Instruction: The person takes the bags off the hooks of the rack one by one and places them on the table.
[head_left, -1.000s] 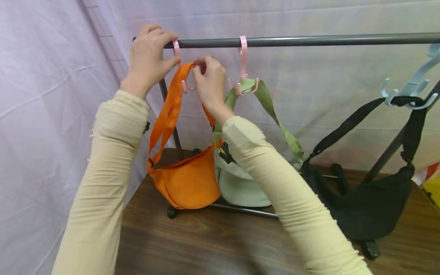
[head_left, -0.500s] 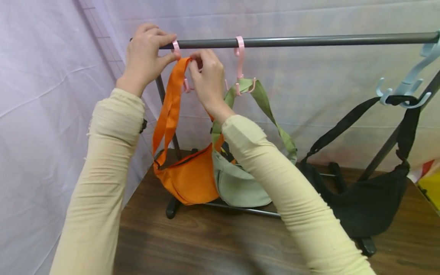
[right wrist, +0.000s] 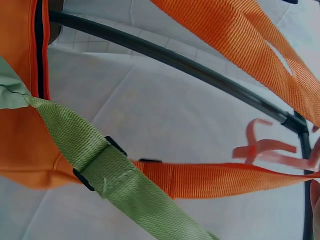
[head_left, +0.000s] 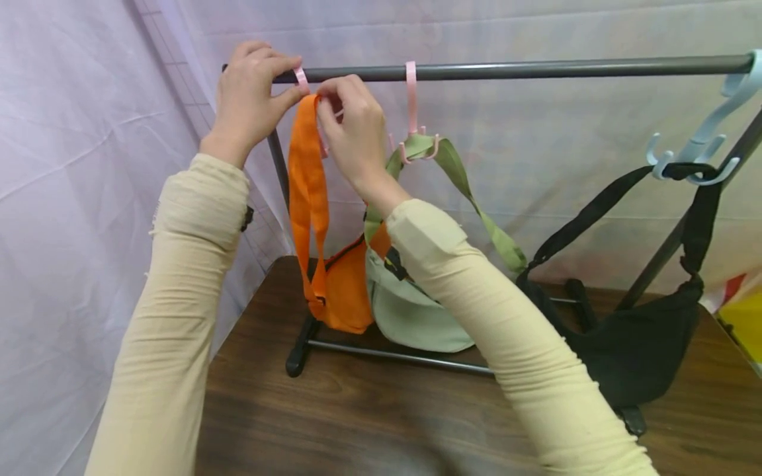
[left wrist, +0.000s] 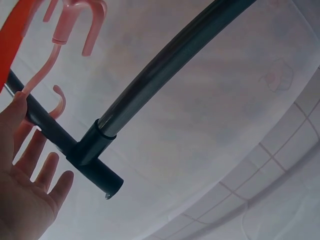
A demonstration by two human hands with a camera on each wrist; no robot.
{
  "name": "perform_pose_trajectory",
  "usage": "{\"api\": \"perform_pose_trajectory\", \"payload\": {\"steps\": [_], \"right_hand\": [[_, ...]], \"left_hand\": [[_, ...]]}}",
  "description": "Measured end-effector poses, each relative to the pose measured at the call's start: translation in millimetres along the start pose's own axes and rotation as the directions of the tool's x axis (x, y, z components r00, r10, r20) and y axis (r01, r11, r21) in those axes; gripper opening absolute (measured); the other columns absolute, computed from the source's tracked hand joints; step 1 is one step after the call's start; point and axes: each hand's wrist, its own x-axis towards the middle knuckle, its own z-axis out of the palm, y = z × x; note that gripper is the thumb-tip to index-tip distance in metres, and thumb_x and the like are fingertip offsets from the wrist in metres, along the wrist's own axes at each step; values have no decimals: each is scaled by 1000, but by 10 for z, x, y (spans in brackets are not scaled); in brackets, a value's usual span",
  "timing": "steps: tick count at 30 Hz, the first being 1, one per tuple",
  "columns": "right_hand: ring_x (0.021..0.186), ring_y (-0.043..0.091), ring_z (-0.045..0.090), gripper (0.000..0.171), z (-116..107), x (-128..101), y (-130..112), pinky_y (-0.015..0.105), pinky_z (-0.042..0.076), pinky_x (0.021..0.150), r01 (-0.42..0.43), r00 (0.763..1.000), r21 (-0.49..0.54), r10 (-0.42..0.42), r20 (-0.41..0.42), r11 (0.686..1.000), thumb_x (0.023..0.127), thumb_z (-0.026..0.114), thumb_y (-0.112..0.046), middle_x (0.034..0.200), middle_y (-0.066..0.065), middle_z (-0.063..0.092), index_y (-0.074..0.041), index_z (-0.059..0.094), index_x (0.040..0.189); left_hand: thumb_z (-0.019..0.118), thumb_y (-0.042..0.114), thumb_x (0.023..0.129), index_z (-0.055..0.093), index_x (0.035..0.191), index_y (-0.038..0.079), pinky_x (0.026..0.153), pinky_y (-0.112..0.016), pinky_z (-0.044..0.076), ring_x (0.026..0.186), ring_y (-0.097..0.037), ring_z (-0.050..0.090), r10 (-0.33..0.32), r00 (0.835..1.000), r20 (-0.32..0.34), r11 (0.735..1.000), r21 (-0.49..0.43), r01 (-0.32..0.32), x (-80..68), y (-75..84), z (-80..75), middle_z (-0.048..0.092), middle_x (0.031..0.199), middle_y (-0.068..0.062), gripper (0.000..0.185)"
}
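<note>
High on the rack's left end, my left hand (head_left: 247, 99) pinches the pink hook (head_left: 301, 80) between thumb and fingers where it hangs over the dark rail (head_left: 536, 69). The left wrist view shows this hook's lower prongs (left wrist: 65, 22) with no strap on them. Just to its right, my right hand (head_left: 360, 129) pinches the top of the orange strap (head_left: 307, 175), close to the hook's shaft. Below hangs the orange bag (head_left: 348, 297), partly behind the green bag (head_left: 411, 314). The right wrist view has the orange strap (right wrist: 200, 181) running beside the prongs (right wrist: 255, 148).
The green bag hangs from a second pink hook (head_left: 411, 106), its strap crossing the orange one. A black bag (head_left: 637, 357) hangs from a light blue hook (head_left: 702, 132) at right. The rack stands on a brown wooden table (head_left: 333, 423), with white cloth (head_left: 536, 26) behind.
My right hand has moved up and left, bringing the orange strap closer to the hook. The orange bag has turned and lifted slightly. My left hand stays at the hook.
</note>
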Motion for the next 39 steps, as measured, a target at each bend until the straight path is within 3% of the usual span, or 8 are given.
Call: {"api": "perform_pose_trajectory", "payload": {"steps": [4, 8, 23, 31, 39], "right_hand": [[76, 13, 54, 15, -40, -15, -43, 12, 43, 68, 92, 996, -5, -92, -3, 996, 88, 49, -4, 84, 9, 58, 1, 63, 89], [77, 14, 54, 15, -72, -31, -106, 11, 43, 68, 133, 991, -11, -133, 33, 991, 89, 48, -5, 85, 9, 57, 1, 62, 89], [76, 15, 54, 17, -140, -125, -245, 12, 44, 69, 164, 981, 13, -165, 101, 986, 89, 48, -4, 91, 11, 58, 3, 62, 94], [79, 13, 53, 16, -165, -122, -300, 11, 43, 71, 178, 980, 17, -179, 88, 984, 89, 47, -3, 90, 10, 58, 2, 62, 92], [81, 13, 53, 16, -206, -85, -360, 11, 42, 71, 169, 978, -11, -166, 123, 986, 89, 46, -4, 91, 9, 57, 1, 61, 93]], "left_hand": [[57, 29, 89, 56, 123, 6, 104, -34, 30, 124, -23, 38, -15, 1000, -5, 1000, -18, 15, 3, -8, 22, 57, 121, -12, 41], [58, 27, 88, 56, 122, 5, 105, -33, 28, 123, -23, 38, -19, 1000, -19, 999, -28, 19, 8, -28, 33, 57, 122, -11, 41], [61, 24, 86, 55, 122, 5, 105, -35, 29, 123, -24, 38, -18, 999, -42, 999, -36, 16, -13, -44, 53, 56, 122, -12, 41], [52, 12, 90, 58, 119, 3, 104, -28, 28, 120, -23, 42, 30, 986, -165, 992, -118, -50, -285, -53, -42, 56, 122, -10, 30], [52, 7, 88, 58, 116, -3, 103, -33, 29, 114, -31, 46, 108, 943, -316, 965, -195, -176, -664, 8, -154, 59, 116, -17, 30]]}}
